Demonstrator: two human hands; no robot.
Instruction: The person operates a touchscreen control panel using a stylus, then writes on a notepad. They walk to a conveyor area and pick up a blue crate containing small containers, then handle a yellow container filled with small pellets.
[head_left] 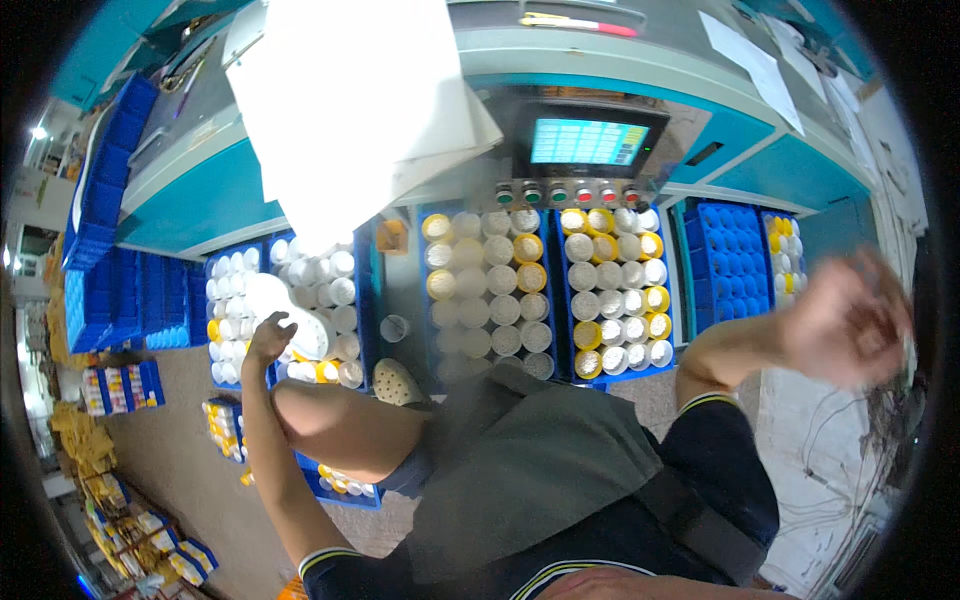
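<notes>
Below a teal machine [620, 60], blue trays [560, 300] crowd the floor [170, 440].

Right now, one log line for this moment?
left hand on white lid | right hand raised, blurred | blue trays of capped jars

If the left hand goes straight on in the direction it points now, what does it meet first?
The left hand points up and slightly right, so it would probably meet the large white round piece lying over the white-capped containers in the blue tray. Depth is unclear; it may already touch it.
</notes>
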